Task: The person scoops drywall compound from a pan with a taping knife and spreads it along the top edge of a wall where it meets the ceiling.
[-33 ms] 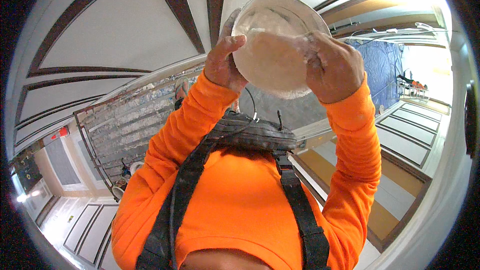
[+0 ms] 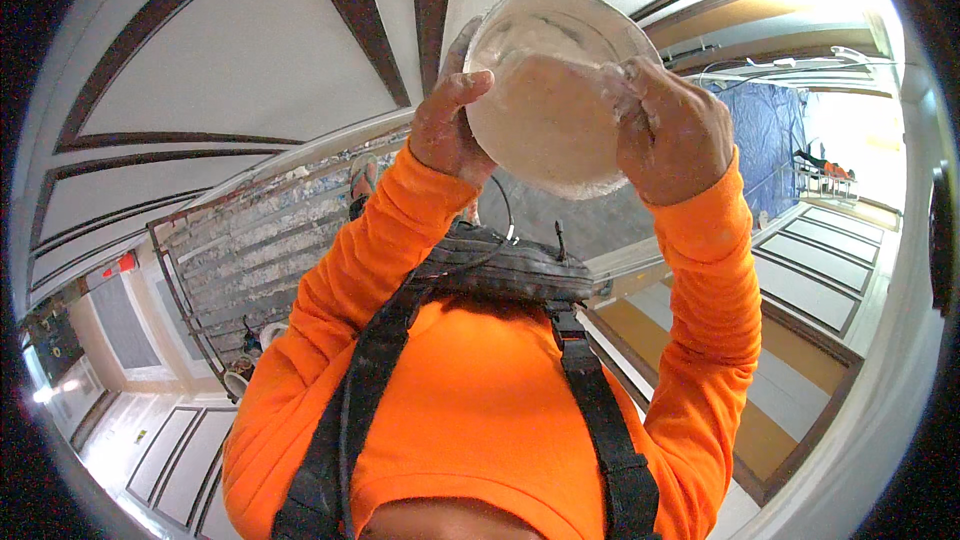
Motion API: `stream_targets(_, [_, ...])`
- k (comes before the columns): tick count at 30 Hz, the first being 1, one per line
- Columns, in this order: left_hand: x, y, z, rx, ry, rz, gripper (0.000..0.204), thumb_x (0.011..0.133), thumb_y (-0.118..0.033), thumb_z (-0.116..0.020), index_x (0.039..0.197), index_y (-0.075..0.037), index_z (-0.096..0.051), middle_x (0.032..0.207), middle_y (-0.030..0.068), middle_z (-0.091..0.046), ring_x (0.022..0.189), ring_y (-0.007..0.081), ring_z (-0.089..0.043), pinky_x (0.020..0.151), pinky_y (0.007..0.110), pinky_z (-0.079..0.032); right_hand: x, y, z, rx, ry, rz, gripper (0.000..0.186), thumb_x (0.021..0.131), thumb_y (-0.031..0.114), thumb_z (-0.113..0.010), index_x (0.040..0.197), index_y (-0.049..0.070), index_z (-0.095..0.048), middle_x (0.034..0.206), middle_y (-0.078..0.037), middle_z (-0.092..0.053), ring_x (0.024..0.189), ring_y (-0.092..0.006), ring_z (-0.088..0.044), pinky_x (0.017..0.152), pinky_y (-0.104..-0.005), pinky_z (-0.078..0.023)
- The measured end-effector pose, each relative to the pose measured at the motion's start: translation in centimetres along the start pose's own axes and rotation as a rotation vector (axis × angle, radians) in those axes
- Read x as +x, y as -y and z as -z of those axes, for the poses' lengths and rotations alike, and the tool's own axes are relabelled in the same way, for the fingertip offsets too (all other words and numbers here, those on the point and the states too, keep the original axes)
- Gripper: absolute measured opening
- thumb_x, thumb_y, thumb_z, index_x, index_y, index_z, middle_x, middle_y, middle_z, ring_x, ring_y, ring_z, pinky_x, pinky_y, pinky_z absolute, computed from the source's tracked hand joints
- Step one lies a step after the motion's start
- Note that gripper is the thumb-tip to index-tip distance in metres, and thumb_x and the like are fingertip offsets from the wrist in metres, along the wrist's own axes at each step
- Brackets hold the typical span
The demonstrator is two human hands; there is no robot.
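Observation:
A round, white-crusted mixing bowl [image 2: 555,165] is raised in front of me, with wet pale plaster [image 2: 550,100] inside it. My left hand [image 2: 455,115] is closed around its left side, thumb over the rim and fingers behind. At the right of the bowl, my right hand [image 2: 675,130] is closed, its fingertips over the plaster near the rim. Whatever those fingers pinch is hidden by the hand and smeared with plaster. Both hands carry white residue.
Below the bowl, a black bag [image 2: 500,265] hangs at my front from dark straps. A scuffed, plaster-splashed stepped surface [image 2: 260,230] with a metal rail [image 2: 180,290] lies at left. Blue sheeting [image 2: 755,145] is at right. Dark-trimmed white wall panels [image 2: 240,40] surround me.
My right hand has shifted slightly right along the bowl, and the plaster's edge beside it looks a little different. The left hand and the bowl stay where they were.

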State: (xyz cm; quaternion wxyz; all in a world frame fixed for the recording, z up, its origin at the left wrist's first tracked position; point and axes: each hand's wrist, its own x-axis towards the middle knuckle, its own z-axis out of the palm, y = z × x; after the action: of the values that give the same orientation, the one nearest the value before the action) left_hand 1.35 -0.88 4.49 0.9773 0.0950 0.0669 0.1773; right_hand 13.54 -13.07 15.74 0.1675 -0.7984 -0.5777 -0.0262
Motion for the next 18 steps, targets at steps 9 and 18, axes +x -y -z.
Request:
stream_targets(9, [-0.1,-0.4,0.5,-0.055,0.049,0.041,0.065,0.076,-0.020,-0.060,0.133,-0.006,-0.033,0.124,0.0156,-0.048,0.110,0.0296,-0.053,0.096,0.045,-0.043,-0.7,-0.2,-0.3,0.175,0.094,0.210,0.018,0.065,0.000,-0.050,0.081,0.003,-0.056,0.071,-0.015,-0.057,0.069,-0.0367,-0.057,0.058,-0.0419,-0.047])
stream_targets(18, [0.6,0.1,0.6,0.083,0.032,-0.069,0.072,0.074,-0.017,-0.063,0.135,-0.006,-0.028,0.126,0.0157,-0.045,0.114,0.0294,-0.049,0.094,0.044,-0.044,0.2,0.6,-1.5,0.081,0.219,-0.035,0.013,0.068,0.003,-0.051,0.079,0.005,-0.058,0.075,-0.016,-0.061,0.071,-0.0387,-0.059,0.061,-0.0424,-0.048])
